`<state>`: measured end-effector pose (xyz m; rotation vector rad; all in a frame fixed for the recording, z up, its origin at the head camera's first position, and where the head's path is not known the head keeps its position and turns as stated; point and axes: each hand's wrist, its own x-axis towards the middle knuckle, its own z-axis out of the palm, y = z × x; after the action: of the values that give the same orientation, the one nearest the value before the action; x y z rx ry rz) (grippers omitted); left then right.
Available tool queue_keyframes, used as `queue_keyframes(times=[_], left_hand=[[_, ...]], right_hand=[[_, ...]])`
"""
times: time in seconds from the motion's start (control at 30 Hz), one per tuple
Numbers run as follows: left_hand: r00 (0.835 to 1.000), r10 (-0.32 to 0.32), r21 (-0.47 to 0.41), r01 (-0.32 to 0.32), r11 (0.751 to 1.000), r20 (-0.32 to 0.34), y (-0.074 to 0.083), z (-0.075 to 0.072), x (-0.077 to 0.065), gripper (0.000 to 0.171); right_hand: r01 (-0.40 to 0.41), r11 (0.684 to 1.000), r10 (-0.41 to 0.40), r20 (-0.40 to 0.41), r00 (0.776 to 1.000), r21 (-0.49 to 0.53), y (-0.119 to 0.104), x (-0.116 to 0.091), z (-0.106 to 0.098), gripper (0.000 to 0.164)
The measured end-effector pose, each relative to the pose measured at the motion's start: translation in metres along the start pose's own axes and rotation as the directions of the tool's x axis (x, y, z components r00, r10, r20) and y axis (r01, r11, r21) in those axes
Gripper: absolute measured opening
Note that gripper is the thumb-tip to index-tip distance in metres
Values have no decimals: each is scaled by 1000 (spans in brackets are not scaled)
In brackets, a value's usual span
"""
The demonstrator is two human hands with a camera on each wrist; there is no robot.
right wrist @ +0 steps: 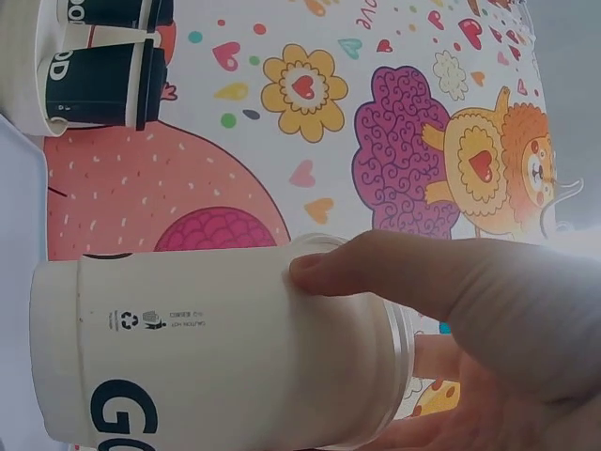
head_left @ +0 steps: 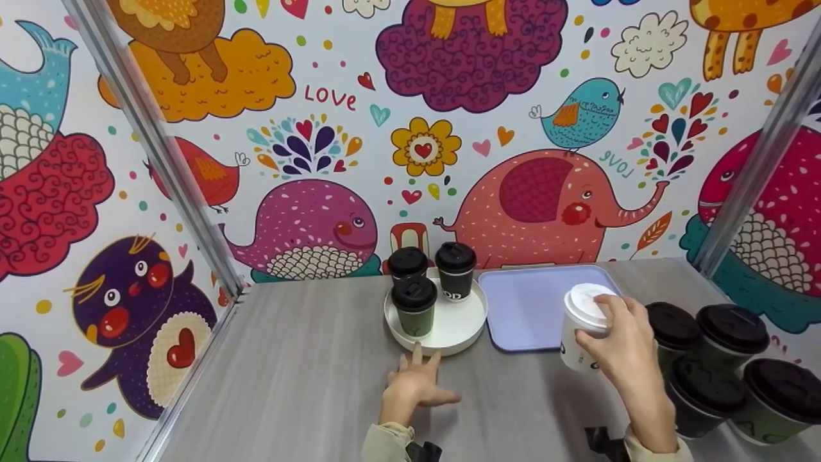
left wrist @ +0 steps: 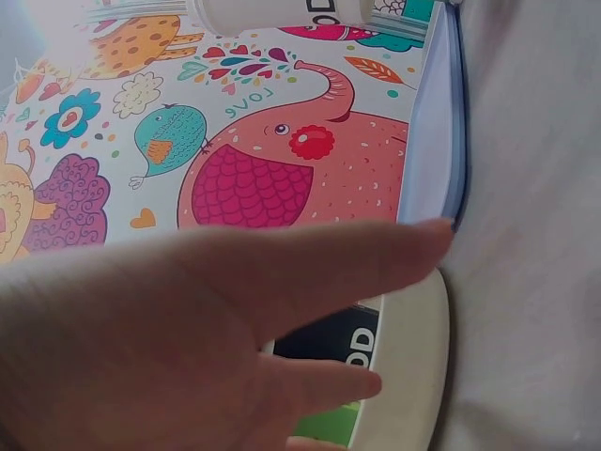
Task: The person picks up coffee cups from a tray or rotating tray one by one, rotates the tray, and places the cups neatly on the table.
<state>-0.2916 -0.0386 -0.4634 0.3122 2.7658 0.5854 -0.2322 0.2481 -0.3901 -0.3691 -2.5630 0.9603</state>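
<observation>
My right hand (head_left: pixel 627 346) grips a white paper coffee cup (head_left: pixel 577 350) with a white lid, fingers and thumb around its upper end. In the right wrist view the cup (right wrist: pixel 216 348) shows dark lettering and small printed symbols. It is held by the front right of the lavender tray (head_left: pixel 523 308); the gap below it is unclear. My left hand (head_left: pixel 414 385) lies with straight, spread fingers at the near rim of a round white plate (head_left: pixel 473 330). Whether its fingertips touch the rim cannot be told. Three lidded cups stand on the plate: a green cup (head_left: pixel 417 321) and two dark ones behind.
Several large black-lidded cups (head_left: pixel 709 388) crowd together on the right, close to my right forearm. A patterned wall (head_left: pixel 423 212) rises behind the plate and tray, with metal frame posts (head_left: pixel 186 199) at both corners. Wood-grain tabletop (head_left: pixel 301 378) extends to the left.
</observation>
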Motion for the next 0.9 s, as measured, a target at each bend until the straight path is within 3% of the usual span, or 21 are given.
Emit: queue_keyframes(times=[0.43, 0.9], left_hand=[[1000, 3, -7, -3, 1000, 11, -1, 0, 1, 85], [999, -11, -18, 11, 1000, 36, -2, 0, 3, 84]], right_hand=[[-47, 999, 47, 18, 999, 0, 1, 1, -1, 61], [-29, 999, 29, -43, 999, -16, 1, -2, -2, 57]])
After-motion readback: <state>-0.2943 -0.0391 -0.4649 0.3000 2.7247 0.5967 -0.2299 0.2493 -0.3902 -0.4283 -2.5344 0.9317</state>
